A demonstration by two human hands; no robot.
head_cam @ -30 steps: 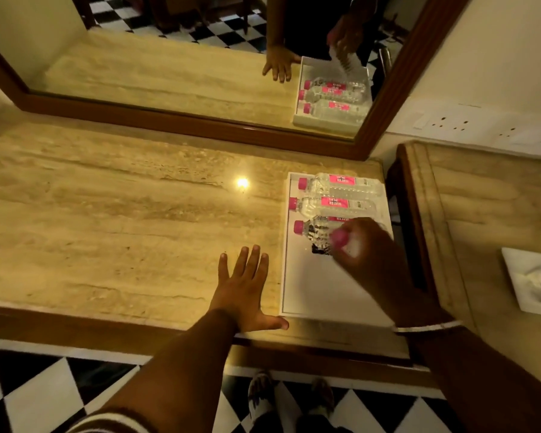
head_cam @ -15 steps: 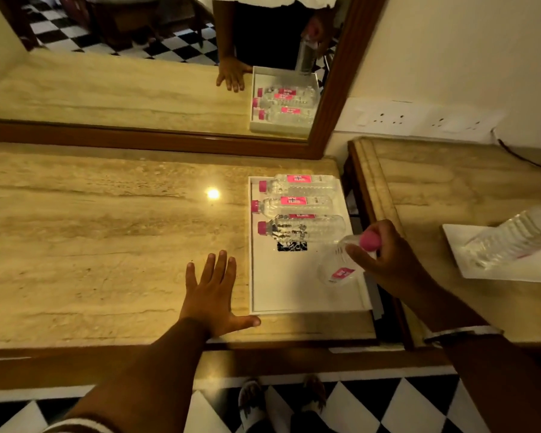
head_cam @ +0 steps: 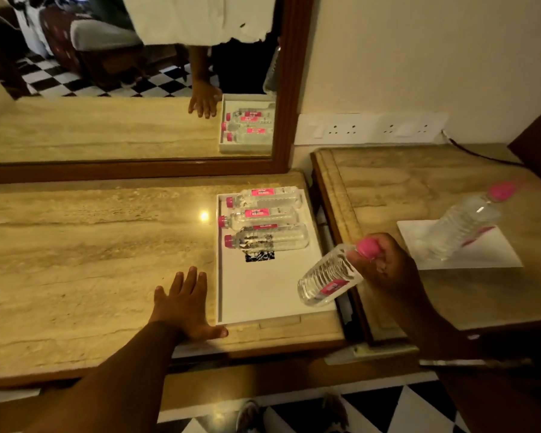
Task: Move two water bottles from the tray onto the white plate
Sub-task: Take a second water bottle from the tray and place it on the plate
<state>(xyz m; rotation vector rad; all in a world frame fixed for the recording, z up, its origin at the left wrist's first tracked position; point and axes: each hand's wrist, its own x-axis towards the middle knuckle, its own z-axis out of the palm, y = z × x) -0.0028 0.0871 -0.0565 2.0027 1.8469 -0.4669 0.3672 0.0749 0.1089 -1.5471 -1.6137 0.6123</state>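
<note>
We are looking down on two stone counters, the left counter [head_cam: 91,260] carrying the tray [head_cam: 263,295] and the right counter [head_cam: 419,189] carrying the white plate [head_cam: 487,260], which lies to the right of the tray across a narrow gap. One bottle [head_cam: 463,226] is already standing tilted on the plate; three more [head_cam: 266,218] are lying crosswise at the tray's far end. Our right hand [head_cam: 384,264] is gripping the second bottle [head_cam: 328,279] by its pink-capped neck, its long axis slanting down and left, base hanging over the tray's right edge. The plate is nearer this hand, so we judge a short rightward carry remains. Our left hand [head_cam: 185,304] is lying open and flat beside the tray, holding nothing.
</note>
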